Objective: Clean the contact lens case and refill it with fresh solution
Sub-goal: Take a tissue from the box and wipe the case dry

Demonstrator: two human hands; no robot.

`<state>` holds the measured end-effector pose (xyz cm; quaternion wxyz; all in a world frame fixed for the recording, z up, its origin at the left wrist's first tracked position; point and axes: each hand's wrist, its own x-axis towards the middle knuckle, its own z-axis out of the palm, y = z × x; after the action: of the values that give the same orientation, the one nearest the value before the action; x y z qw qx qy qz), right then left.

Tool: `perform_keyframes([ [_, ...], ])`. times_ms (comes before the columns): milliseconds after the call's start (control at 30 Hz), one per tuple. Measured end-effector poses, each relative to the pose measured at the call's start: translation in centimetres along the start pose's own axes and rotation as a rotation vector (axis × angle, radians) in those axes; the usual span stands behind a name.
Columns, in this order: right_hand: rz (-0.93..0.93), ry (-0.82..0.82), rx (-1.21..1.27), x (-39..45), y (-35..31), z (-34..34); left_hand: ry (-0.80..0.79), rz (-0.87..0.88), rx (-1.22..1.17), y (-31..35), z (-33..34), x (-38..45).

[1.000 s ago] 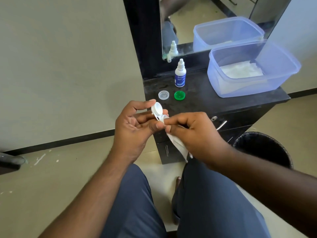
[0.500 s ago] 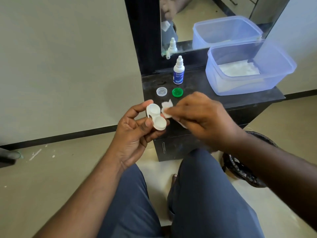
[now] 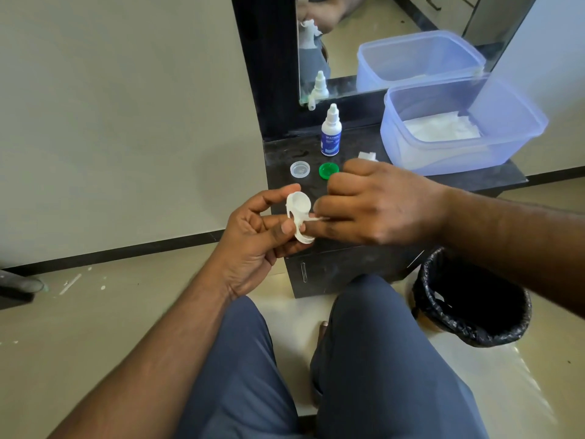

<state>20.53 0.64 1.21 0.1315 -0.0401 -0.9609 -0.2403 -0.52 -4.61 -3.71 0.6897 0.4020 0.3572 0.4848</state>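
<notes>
Item: contact lens case (image 3: 299,213), white, two joined wells, lids off. Held in the air before the counter (image 3: 459,182), above the lap, by the left hand (image 3: 253,236), whose thumb and fingers (image 3: 286,229) were curled round its lower well.

Right hand (image 3: 376,207): fingers bunched tight on a piece of white tissue (image 3: 316,218), its tip touching the case between the wells; a further scrap (image 3: 367,155) showed above the knuckles, and whether it was the same piece could not be told.

Step in hand, as judged: wiping the wells dry. Advice: keep the case steady by its rim, twist a clean corner of tissue round each well in turn, leave no fibres, and touch no inner surface with bare skin before refilling.

Count:
- Lens case: one.
- Loose lids on the counter: two, one clear (image 3: 300,169), one green (image 3: 328,170), side by side.
- Solution bottle (image 3: 331,134): one, upright, just behind the lids.
- Blue plastic tub (image 3: 506,147): one, holding white tissues.
- Black-lined waste bin (image 3: 474,299): one, on the floor.
- Mirror (image 3: 364,39): one.
</notes>
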Motion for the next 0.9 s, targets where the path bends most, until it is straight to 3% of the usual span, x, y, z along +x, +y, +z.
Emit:
perform_keyframes([
  [233,0.192,0.003,0.046,-0.4,-1.6,0.9,0.022,0.044,-0.009,-0.4,-0.1,-0.2],
  [467,0.781,0.138,0.471,0.8,-6.9,2.1,0.130,0.127,-0.083,-1.0,0.8,-0.2],
  [633,1.387,0.222,1.132,2.4,-8.6,0.9,0.187,0.205,0.064,-1.7,1.7,-1.0],
  [733,1.649,0.518,1.744,3.4,-9.2,-0.2,0.202,0.281,0.153,-1.7,2.1,-1.4],
  [800,1.767,0.645,2.128,4.0,-9.3,-0.4,0.189,0.331,0.200,-1.4,2.0,-1.5],
  [900,1.790,0.809,2.471,4.7,-9.5,0.4,0.164,0.363,0.242,-1.1,1.7,-1.5],
])
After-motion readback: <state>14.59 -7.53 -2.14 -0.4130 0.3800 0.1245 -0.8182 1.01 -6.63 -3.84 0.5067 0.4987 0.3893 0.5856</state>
